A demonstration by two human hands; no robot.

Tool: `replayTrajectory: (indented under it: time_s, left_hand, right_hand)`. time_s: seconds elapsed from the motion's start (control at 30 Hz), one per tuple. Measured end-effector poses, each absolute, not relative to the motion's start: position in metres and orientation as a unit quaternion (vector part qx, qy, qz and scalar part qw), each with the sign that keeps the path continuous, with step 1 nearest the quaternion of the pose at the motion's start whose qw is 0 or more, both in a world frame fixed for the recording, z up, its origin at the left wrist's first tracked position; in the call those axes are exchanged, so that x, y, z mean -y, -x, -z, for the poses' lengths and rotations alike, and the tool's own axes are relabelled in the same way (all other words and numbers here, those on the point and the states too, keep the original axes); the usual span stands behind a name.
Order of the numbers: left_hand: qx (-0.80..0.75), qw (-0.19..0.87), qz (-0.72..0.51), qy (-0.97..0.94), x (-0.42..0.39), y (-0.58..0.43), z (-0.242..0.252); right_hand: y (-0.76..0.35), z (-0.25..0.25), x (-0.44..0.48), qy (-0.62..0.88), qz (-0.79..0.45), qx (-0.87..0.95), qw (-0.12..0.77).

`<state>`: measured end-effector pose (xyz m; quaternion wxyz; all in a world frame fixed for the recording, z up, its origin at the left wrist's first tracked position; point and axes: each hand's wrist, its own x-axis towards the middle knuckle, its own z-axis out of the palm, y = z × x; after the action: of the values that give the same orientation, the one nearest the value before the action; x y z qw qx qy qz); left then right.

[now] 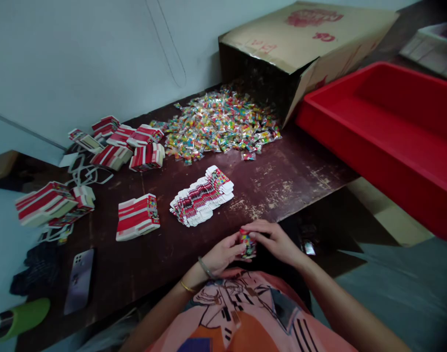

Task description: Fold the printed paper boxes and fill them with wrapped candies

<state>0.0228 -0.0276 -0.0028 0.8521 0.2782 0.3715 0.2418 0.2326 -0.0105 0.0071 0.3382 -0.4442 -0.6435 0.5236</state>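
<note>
Just past the table's front edge, my left hand (223, 255) and my right hand (273, 239) hold a small printed carton (248, 244) between them. Red and multicoloured print covers its visible side. The left fingers grip it from the left and below, while the right thumb and fingers close on its upper end. Beyond my hands, a fanned row of flat cartons (201, 198) lies on the dark table (278, 181). Left of that row sits a neat stack of flat cartons (138, 217). A heap of small clear candy packets (216, 122) is spread further back.
A large cardboard box (307, 34) lies on its side behind the packets. To the right, a red tray (385, 146) juts past the table edge. More carton bundles (109, 146), white straps (86, 171), a phone (79, 281) and a green object (29, 315) occupy the left.
</note>
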Motion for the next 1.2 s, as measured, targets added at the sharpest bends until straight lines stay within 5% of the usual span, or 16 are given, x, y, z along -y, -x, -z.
replayTrajectory:
  time_s: [0.2,0.37,0.57,0.77,1.03,1.2]
  left_hand:
    - [-0.415,0.798,-0.259,-0.352,0.008,-0.001,-0.002]
    - [-0.434,0.791,-0.262,-0.342,0.008,-0.004,0.003]
    - [-0.453,0.791,-0.249,-0.328,0.026,-0.004,0.011]
    - [-0.479,0.784,-0.263,-0.295,0.023,0.013,0.013]
    - [-0.421,0.763,-0.447,-0.204,-0.009,0.014,-0.007]
    - [-0.481,0.752,-0.399,-0.211,-0.008,0.007,-0.006]
  right_hand:
    - [-0.317,-0.019,-0.012,0.601,-0.345,0.648,0.317]
    - [-0.243,0.009,-0.087,0.477,-0.295,0.765,0.315]
    - [-0.156,0.026,-0.178,0.393,-0.140,0.902,0.114]
    - [-0.153,0.025,-0.195,0.346,-0.113,0.928,0.083]
    - [-0.159,-0.001,-0.075,0.298,-0.121,0.927,0.195]
    - [-0.159,-0.003,-0.030,0.342,-0.233,0.850,0.325]
